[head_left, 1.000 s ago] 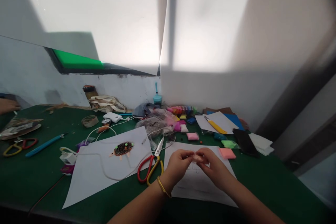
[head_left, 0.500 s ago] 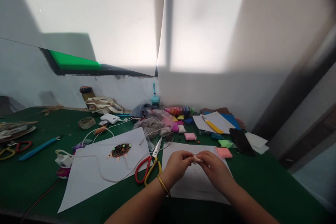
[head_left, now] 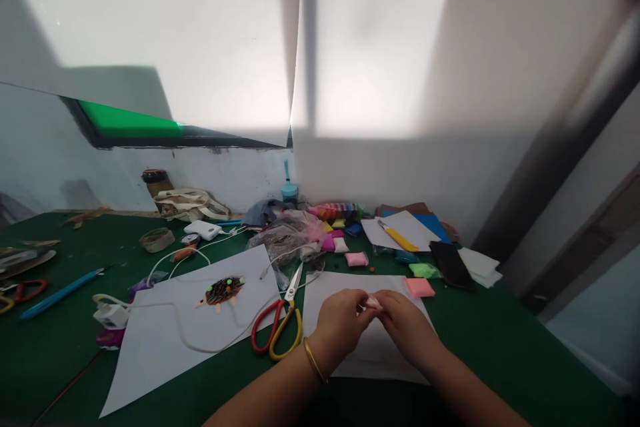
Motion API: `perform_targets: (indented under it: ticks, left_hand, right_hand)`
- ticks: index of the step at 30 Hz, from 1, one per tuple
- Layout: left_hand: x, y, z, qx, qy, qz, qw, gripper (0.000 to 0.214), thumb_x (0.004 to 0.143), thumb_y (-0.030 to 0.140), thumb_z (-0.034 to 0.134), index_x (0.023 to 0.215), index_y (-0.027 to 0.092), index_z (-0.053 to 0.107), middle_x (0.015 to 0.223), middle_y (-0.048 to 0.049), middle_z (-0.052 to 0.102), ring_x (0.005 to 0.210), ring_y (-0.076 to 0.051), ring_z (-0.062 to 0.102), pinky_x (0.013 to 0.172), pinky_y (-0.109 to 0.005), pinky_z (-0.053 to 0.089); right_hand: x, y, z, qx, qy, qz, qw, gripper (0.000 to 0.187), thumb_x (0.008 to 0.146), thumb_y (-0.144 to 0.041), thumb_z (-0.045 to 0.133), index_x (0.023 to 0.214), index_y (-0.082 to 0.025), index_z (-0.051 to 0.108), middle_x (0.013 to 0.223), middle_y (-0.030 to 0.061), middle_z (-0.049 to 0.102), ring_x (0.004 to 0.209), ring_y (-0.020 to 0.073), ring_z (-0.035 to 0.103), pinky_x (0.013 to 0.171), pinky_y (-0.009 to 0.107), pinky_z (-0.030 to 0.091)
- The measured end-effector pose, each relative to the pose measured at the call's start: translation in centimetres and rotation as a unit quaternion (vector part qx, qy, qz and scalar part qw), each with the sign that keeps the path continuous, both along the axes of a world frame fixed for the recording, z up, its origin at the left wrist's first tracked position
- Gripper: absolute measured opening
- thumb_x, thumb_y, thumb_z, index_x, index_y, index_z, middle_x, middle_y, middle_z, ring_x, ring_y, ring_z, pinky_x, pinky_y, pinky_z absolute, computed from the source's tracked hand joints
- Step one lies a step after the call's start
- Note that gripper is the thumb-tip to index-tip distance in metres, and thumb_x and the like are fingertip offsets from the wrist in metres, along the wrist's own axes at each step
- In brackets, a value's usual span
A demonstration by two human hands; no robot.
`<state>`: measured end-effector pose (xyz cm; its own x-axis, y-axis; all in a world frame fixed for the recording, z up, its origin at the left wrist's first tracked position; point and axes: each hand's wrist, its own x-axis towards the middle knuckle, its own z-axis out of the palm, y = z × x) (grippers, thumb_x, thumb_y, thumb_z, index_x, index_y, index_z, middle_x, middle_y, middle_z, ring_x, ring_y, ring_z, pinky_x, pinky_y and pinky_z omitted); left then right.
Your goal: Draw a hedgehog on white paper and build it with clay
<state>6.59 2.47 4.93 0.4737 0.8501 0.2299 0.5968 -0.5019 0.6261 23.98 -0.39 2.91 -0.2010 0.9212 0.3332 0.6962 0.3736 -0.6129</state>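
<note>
Between the fingertips of both hands is a small lump of pale pink clay (head_left: 373,303), partly hidden by the fingers. My left hand (head_left: 343,320), with a gold bangle at the wrist, pinches it from the left. From the right, my right hand (head_left: 404,325) closes on the same lump. Both are held above a white sheet of paper (head_left: 385,363). Left of my left hand lie scissors (head_left: 287,320) with one red and one yellow handle, blades partly open. Beyond the paper sit a pink clay packet (head_left: 357,259) and a salmon clay packet (head_left: 420,287).
At left, another white sheet (head_left: 160,353) bears a hedgehog figure (head_left: 225,291), a white cable crossing it. Along the back are a crumpled plastic bag (head_left: 285,237), a yellow cutter (head_left: 399,236) on paper and a black phone (head_left: 453,265). A blue pen-like tool (head_left: 65,293) lies far left.
The view has shifted slightly, so most things appear a little further left. My fingers have moved around the clay, and the hands have come closer together over the paper.
</note>
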Motion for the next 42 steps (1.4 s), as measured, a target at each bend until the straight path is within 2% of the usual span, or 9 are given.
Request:
perform_targets:
  ticks: [5,10,18,25,27,30,34,38,42]
  left_hand:
    - [0.1,0.0,-0.2,0.061,0.083,0.006,0.995,0.023,0.087,0.044,0.058,0.091,0.022,0.066,0.092,-0.0038,0.065,0.085,-0.022,0.057,0.072,-0.031,0.039]
    - [0.1,0.4,-0.5,0.079,0.096,-0.004,0.992,0.021,0.089,0.040,0.056,0.089,0.020,0.063,0.093,-0.0044,0.061,0.087,-0.021,0.055,0.073,-0.031,0.039]
    - [-0.9,0.8,-0.1,-0.002,0.048,-0.025,0.999,0.029,0.092,0.043,0.047,0.085,0.019,0.063,0.087,-0.0052,0.064,0.080,-0.020,0.056,0.067,-0.029,0.037]
    - [-1.0,2.1,-0.9,-0.177,-0.093,-0.036,0.979,0.032,0.086,0.045,0.053,0.091,0.016,0.065,0.082,-0.0024,0.065,0.074,-0.017,0.057,0.062,-0.026,0.039]
    - [-1.0,2.1,-0.8,-0.156,-0.071,-0.030,0.985,0.031,0.083,0.045,0.057,0.089,0.017,0.066,0.082,-0.0020,0.065,0.074,-0.017,0.057,0.064,-0.026,0.039]
    - [-1.0,1.6,-0.3,-0.043,-0.005,-0.007,0.999,0.026,0.080,0.044,0.064,0.084,0.019,0.067,0.088,-0.0030,0.063,0.082,-0.019,0.055,0.069,-0.028,0.038]
    - [-0.8,1.0,0.0,0.035,0.004,-0.001,0.999,0.016,0.084,0.035,0.060,0.083,0.020,0.066,0.089,-0.0033,0.060,0.084,-0.019,0.054,0.072,-0.029,0.038]
    - [-0.7,1.1,-0.6,0.014,-0.035,0.012,0.999,0.018,0.086,0.034,0.056,0.080,0.019,0.065,0.084,-0.0023,0.061,0.079,-0.017,0.053,0.068,-0.027,0.037]
    - [-0.7,1.3,-0.9,-0.048,-0.047,-0.005,0.998,0.020,0.084,0.035,0.056,0.075,0.018,0.065,0.076,-0.0011,0.062,0.072,-0.016,0.053,0.063,-0.027,0.035]
  right_hand:
    - [-0.2,0.0,-0.4,0.046,-0.040,-0.022,0.998,0.023,0.092,-0.023,0.047,0.097,-0.023,0.069,0.099,0.0070,0.069,0.093,0.0228,0.061,0.082,0.038,0.049]
    - [-0.5,0.1,-0.4,0.049,-0.058,-0.013,0.997,0.023,0.093,-0.023,0.045,0.093,-0.022,0.068,0.095,0.0062,0.068,0.090,0.0215,0.060,0.079,0.035,0.048]
    - [-1.2,-0.1,-0.6,0.016,-0.043,-0.006,0.999,0.025,0.096,-0.025,0.039,0.082,-0.021,0.060,0.086,0.0046,0.064,0.083,0.0203,0.059,0.075,0.033,0.046]
    - [-1.0,-0.1,-0.9,0.052,-0.033,-0.011,0.998,0.022,0.095,-0.023,0.039,0.094,-0.021,0.061,0.095,0.0066,0.063,0.090,0.0222,0.057,0.078,0.036,0.046]
    - [-1.0,0.0,-1.0,0.050,-0.035,-0.009,0.998,0.022,0.095,-0.023,0.040,0.094,-0.021,0.062,0.096,0.0067,0.064,0.091,0.0224,0.057,0.079,0.036,0.046]
    - [-1.2,0.1,-0.9,0.047,-0.043,-0.015,0.998,0.022,0.094,-0.023,0.042,0.092,-0.021,0.063,0.096,0.0071,0.064,0.090,0.0229,0.057,0.078,0.036,0.046]
    - [-1.2,0.0,-0.3,0.039,-0.037,-0.014,0.998,0.023,0.095,-0.023,0.040,0.089,-0.021,0.062,0.092,0.0060,0.064,0.088,0.0217,0.058,0.076,0.035,0.046]
    - [-0.9,-0.2,-0.2,0.023,-0.024,-0.032,0.999,0.019,0.092,-0.032,0.047,0.095,-0.023,0.063,0.093,0.0050,0.066,0.086,0.0210,0.061,0.074,0.033,0.048]
    - [-0.8,-0.1,-0.1,0.024,-0.033,-0.045,0.998,0.032,0.088,-0.043,0.054,0.113,-0.025,0.061,0.098,0.0058,0.069,0.086,0.0222,0.063,0.073,0.033,0.048]
